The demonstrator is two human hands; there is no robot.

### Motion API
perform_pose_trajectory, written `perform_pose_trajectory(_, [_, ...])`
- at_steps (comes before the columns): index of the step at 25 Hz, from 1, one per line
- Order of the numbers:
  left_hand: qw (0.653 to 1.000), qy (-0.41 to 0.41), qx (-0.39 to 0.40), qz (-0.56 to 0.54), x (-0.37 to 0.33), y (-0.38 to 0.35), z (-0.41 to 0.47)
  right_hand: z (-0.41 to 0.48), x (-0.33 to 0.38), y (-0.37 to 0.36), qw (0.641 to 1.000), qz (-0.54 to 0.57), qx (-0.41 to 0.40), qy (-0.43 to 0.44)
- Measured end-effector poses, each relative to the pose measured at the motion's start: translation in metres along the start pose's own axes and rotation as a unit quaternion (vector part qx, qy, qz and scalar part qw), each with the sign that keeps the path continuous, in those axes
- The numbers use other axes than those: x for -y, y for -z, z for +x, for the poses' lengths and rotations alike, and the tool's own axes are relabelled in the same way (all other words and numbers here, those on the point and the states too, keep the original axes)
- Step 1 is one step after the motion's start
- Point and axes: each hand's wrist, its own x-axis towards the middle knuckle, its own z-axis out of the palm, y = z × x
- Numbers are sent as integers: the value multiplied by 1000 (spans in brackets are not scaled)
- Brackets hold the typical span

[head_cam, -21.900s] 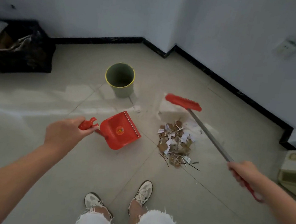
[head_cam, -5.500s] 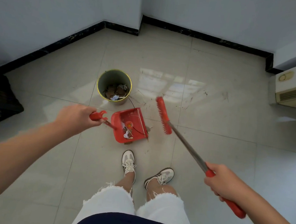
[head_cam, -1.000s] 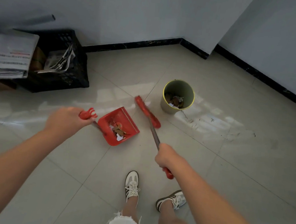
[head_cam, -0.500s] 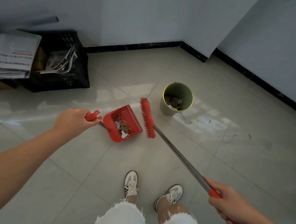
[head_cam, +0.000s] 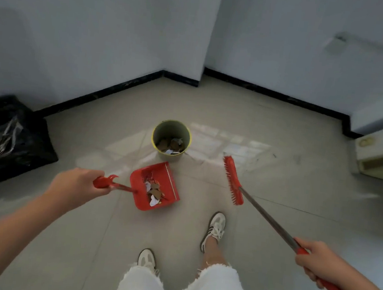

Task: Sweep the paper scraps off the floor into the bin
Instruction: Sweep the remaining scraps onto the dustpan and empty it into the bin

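Observation:
My left hand [head_cam: 77,185] grips the red handle of a red dustpan [head_cam: 167,180], which hangs just above the floor with white and brown paper scraps [head_cam: 154,192] in it. Right behind the pan stands a green bin [head_cam: 164,126] with a yellow rim, and it holds more scraps. My right hand [head_cam: 317,262] holds a broom [head_cam: 232,179] by its metal shaft and red grip. The red brush head is lifted to the right of the dustpan, apart from it.
A black crate [head_cam: 10,141] with papers sits by the left wall. A cream appliance [head_cam: 381,156] stands at the right wall. Black skirting runs round a wall corner behind the bin. My two feet in white sneakers stand on pale floor tiles below the dustpan.
The view has swung right. The dustpan has come closer to the bin, and the broom head has swung away from the pan to its right.

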Motion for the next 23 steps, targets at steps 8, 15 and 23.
perform_pose_trajectory(8, [1000,4,20,23,-218,2,83,173,-55,162,995,29,-98,-8])
perform_pose_trajectory(15, [996,-58,28,57,-388,-35,202,327,-53,265,989,23,-136,-56])
perform_pose_trajectory(23, [986,-142,15,86,-415,-56,276,337,-35,206,996,-73,55,-24])
